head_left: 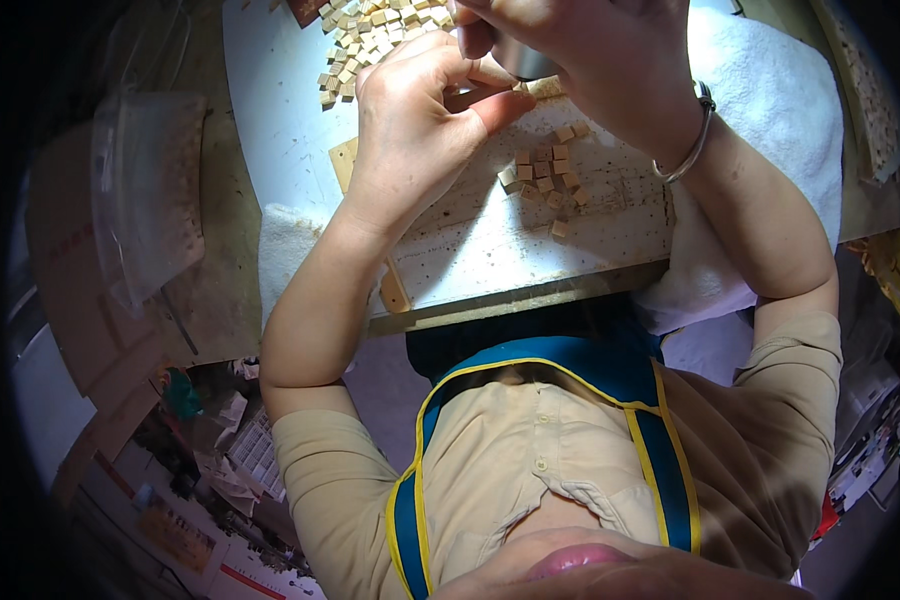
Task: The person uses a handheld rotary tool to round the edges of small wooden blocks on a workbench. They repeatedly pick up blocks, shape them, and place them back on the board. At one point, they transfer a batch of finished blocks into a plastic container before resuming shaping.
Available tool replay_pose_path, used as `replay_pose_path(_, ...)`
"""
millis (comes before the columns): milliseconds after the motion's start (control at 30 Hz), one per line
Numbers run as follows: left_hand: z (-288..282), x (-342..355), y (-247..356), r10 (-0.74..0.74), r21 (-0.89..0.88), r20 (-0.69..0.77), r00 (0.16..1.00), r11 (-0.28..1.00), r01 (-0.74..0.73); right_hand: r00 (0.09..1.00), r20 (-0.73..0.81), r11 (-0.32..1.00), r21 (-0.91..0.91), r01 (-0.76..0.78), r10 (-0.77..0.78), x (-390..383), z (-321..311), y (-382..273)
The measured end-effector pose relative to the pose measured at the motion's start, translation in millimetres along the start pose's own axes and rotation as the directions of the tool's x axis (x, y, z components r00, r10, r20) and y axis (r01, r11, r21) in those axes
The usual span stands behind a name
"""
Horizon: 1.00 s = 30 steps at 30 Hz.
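Note:
My right hand (605,65) is closed round a grey metal cylinder-shaped tool (523,62), whose upper part hides behind my fingers. Just left of the tool's lower end, my left hand (420,125) is closed, thumb and fingertips pinched together. Whatever lies between those fingertips is too hidden to name. Small pale wooden cubes (370,45) are heaped beyond my left hand. Nearer to me, below the right hand, several darker-looking wooden cubes (543,170) lie loosely grouped, with a single cube (559,229) a little apart.
The cubes lie on a stained white work board (450,270) with a wooden front edge. A white towel (770,120) covers the right side, and another cloth (288,240) lies at left. A flat wooden piece (395,288) rests near the front edge. Farther left stands a clear plastic container (150,190).

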<state>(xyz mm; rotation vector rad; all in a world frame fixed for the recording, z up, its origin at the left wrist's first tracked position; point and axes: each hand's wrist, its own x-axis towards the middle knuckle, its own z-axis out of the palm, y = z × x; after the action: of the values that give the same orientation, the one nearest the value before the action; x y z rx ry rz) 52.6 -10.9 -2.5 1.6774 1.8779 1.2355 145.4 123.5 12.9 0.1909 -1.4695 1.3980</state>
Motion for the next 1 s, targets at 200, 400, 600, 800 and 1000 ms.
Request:
replay_pose_path(200,0,-1,1,-0.010,0.001,-0.003,1.000,1.000,0.010,0.997,0.016,0.996,-0.034,-0.078,0.078,-8,-2,-5)
replay_pose_path(400,1,-3,2,-0.026,-0.016,-0.008,1.000,1.000,0.026,0.999,-0.025,1.000,-0.009,-0.028,0.028,-6,2,-7)
replay_pose_path(600,-1,1,-5,0.140,0.108,0.013,0.990,0.984,-0.141,0.973,-0.102,0.977,0.065,-0.202,0.208,18,-14,-26)
replay_pose_path(800,-21,-9,14,0.118,-0.091,0.010,0.993,0.989,-0.117,0.959,-0.142,0.946,0.250,-0.207,0.247,30,-31,-46)
replay_pose_path(1000,-68,-3,-20,0.044,0.175,-0.221,0.974,0.985,-0.004,0.942,-0.214,0.944,0.265,-0.199,0.259,28,-26,-36)
